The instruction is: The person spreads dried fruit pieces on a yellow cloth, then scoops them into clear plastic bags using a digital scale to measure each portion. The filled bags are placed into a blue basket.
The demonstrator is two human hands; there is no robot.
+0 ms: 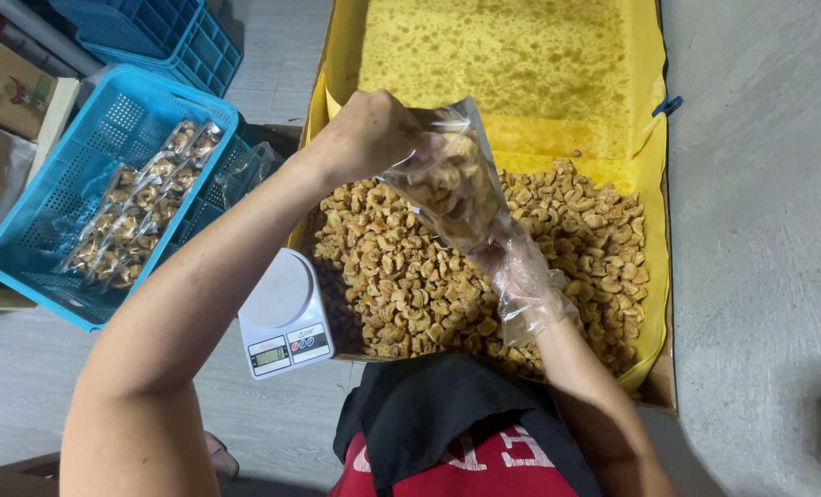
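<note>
Dark cloth (429, 405) over a red garment (484, 465) is sitting lowest in view, right under the camera, and just above it the person is handling a clear plastic bag (452, 179) partly filled with golden fried snack pieces. The bag is lying tilted, its long axis running from upper left down to lower right, with the open mouth pointing up toward the left hand (369, 133), which is gripping the top edge closed-fisted. The right hand (521, 281), wearing a thin transparent glove, is closing around the bag's lower end from below. The bag is hanging just above a large cardboard box (663, 391) lined with yellow plastic sheet (649, 166); the near half of the box is holding a loose heap of snack pieces (401, 294), while the far half is showing bare, oil-stained lining. Just beside the box's near left corner, a small white digital scale (284, 317) is sitting on the floor. Further left, a blue plastic crate (51, 198) is holding several filled, sealed packets (139, 207), and another blue crate (185, 32) is standing behind it.
</note>
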